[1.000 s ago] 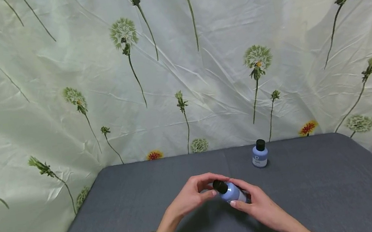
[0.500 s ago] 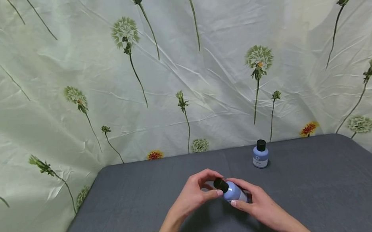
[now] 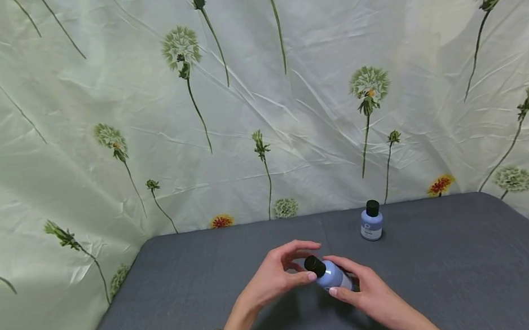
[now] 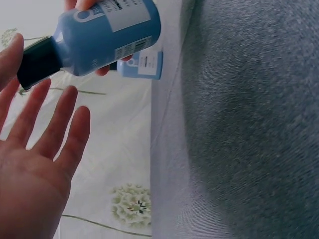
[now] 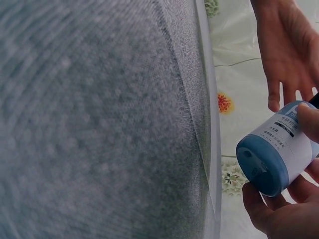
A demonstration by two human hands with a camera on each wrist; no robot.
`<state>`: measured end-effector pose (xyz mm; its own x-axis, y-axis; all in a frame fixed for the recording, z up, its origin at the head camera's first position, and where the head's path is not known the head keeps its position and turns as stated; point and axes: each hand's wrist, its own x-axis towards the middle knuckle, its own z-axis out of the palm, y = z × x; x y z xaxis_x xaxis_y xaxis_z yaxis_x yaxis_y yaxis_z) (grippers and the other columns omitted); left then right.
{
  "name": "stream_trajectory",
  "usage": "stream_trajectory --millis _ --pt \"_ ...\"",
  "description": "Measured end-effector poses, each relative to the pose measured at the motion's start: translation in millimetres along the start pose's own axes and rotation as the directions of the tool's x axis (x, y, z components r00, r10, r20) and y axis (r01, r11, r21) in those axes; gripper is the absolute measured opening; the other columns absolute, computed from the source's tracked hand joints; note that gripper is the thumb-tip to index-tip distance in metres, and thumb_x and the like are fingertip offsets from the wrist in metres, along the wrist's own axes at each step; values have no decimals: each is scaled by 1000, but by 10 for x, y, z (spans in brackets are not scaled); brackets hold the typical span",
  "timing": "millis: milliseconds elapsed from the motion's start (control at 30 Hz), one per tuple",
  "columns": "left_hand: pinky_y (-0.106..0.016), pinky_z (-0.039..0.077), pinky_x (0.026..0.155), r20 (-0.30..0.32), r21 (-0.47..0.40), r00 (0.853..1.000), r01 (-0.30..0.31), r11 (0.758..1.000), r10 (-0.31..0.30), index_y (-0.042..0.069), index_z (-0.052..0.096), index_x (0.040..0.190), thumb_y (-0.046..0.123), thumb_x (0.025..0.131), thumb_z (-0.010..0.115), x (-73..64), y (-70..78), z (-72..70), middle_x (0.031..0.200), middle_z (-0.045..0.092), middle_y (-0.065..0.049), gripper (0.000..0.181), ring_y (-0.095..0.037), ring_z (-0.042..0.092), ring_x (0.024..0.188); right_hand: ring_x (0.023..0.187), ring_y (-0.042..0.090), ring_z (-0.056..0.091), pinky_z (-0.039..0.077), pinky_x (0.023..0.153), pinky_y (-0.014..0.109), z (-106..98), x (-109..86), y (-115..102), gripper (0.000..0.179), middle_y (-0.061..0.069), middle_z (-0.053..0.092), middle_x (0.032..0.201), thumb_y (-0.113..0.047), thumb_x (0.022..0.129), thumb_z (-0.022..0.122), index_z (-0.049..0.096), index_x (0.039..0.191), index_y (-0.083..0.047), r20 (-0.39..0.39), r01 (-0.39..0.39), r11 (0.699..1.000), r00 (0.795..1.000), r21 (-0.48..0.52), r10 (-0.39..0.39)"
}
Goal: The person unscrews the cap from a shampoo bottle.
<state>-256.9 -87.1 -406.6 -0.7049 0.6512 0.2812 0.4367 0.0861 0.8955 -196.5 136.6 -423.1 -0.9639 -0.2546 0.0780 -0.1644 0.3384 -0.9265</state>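
Note:
A small blue bottle (image 3: 331, 276) with a black cap (image 4: 40, 62) and a white label is held tilted above the table, its cap toward the left. My right hand (image 3: 372, 292) grips it round the body, thumb on the near side and fingers behind, as the right wrist view (image 5: 294, 219) also shows. At the cap is my left hand (image 3: 276, 274), its thumb (image 4: 11, 59) right against the cap's side. The other left fingers (image 4: 62, 119) are spread and fairly straight, standing off the cap.
Another blue bottle (image 3: 371, 224) with a black cap stands upright near the table's back edge, right of the hands. A dark grey cloth covers the table (image 3: 186, 291). Behind it hangs a pale curtain (image 3: 310, 124) printed with dandelions.
The left fingers, closer round the cap half a second ago, have lifted and spread from it; the thumb has stayed by the cap. The right hand and bottle have barely moved.

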Motion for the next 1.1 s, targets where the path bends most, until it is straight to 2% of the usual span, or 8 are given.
stream_trajectory --millis 167,333,467,567,700,733,900,1100 --pt "-38 48 90 77 -55 996 -34 998 39 13 65 128 7 93 68 2 -8 -16 143 53 4 36 -21 47 132 118 30 51 44 95 51 -6 -7 -2 62 16 52 139 -26 89 75 50 142 -7 3 -8 1000 1000 1 8" --pt "-41 48 92 87 -57 996 -29 998 34 8 64 131 -1 93 63 0 9 -12 137 58 -1 39 -17 50 128 120 31 51 43 96 53 -4 -3 -5 64 17 51 140 -26 88 75 49 143 -6 -1 -18 1000 1000 8 18" --pt "-41 48 91 73 -49 997 -29 998 33 4 65 127 -8 91 61 -29 170 -3 126 64 -8 37 -15 56 117 119 30 51 43 96 53 -4 -2 -3 64 17 51 140 -24 89 75 49 143 -6 3 -21 1000 1000 19 21" --pt "-39 49 90 57 -39 998 -29 999 31 8 67 124 -4 91 65 -28 148 3 122 66 -4 35 -15 58 115 119 30 51 43 95 51 -6 -4 -1 62 16 51 139 -23 89 75 50 143 -6 5 -22 999 1000 27 22" --pt "-36 50 87 22 8 1000 -8 1000 8 19 68 122 8 90 71 5 -3 6 118 66 5 33 -15 60 113 117 29 51 43 94 48 -4 -6 1 58 14 52 138 -21 89 75 52 141 -8 0 -10 999 1000 31 10" --pt "-36 50 86 13 24 1000 -1 1000 1 19 68 120 10 90 72 7 0 7 117 66 6 32 -15 60 111 116 29 51 43 94 48 -3 -6 2 58 14 53 137 -21 89 75 52 140 -8 -1 -6 999 1000 32 6" --pt "-34 50 84 -29 63 999 17 998 -15 17 69 116 15 87 77 16 2 17 111 67 5 29 -14 62 105 114 29 52 44 91 45 1 -7 -4 58 15 53 136 -22 89 75 53 140 -8 -8 -2 1000 1000 20 2" --pt "-34 51 83 -59 43 998 40 998 -38 13 67 112 14 85 79 22 -17 31 107 67 1 29 -14 63 102 113 28 53 45 90 45 2 -8 -5 59 16 53 137 -24 89 75 51 141 -7 -3 -1 1000 1000 10 1"
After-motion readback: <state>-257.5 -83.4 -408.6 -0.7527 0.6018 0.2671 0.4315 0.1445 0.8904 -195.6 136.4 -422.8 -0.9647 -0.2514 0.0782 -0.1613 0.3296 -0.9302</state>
